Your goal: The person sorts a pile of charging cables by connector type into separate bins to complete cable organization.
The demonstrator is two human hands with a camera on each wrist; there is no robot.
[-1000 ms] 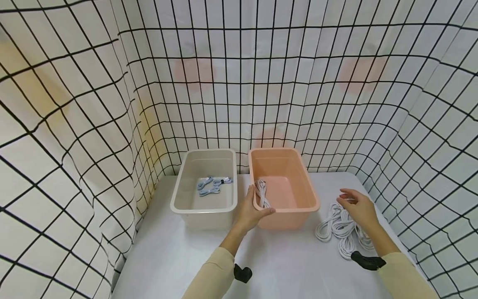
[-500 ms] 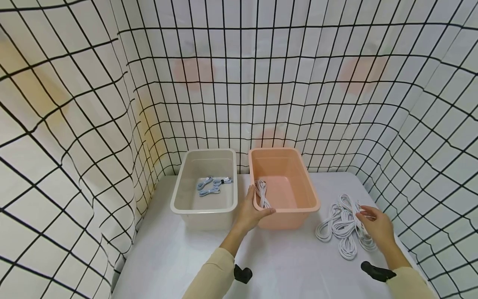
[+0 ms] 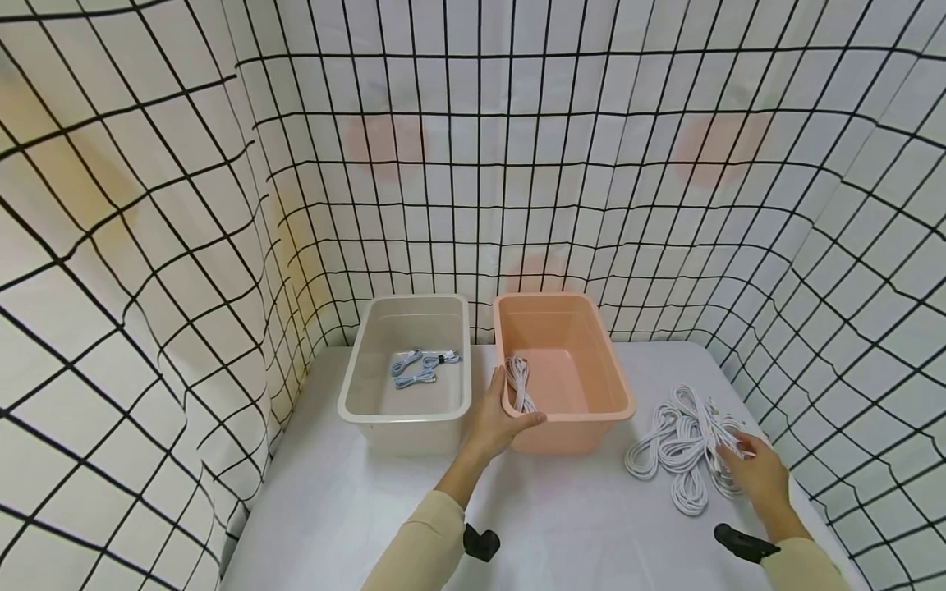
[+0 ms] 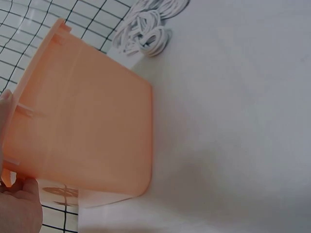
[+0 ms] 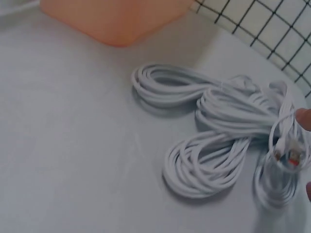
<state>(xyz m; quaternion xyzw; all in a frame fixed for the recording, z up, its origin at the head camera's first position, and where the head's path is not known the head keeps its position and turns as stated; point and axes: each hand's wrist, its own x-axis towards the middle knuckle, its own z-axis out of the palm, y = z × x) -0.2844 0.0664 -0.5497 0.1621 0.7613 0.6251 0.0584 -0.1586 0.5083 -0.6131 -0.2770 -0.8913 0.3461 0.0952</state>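
Observation:
My left hand (image 3: 497,423) grips the near left corner of a peach plastic bin (image 3: 617,394), thumb along the front rim and fingers at the side. A coiled white cable (image 3: 520,384) leans inside that bin. On the right, my right hand (image 3: 757,472) holds part of a bundled white cable (image 5: 289,133) at the right side of a pile of white coiled cables (image 3: 683,447). In the right wrist view, only fingertips (image 5: 305,119) show at the right edge, beside the cable's loop and small plugs.
A beige bin (image 3: 405,417) stands left of the peach one, with several light blue cable bundles (image 3: 414,377) on its floor. Black wire grid (image 3: 547,189) walls in the back and sides of the white table (image 3: 562,525).
My right hand has come down and to the right, from above the pile to its right side, and part of a cable has shifted right with it. The left hand stays on the bin.

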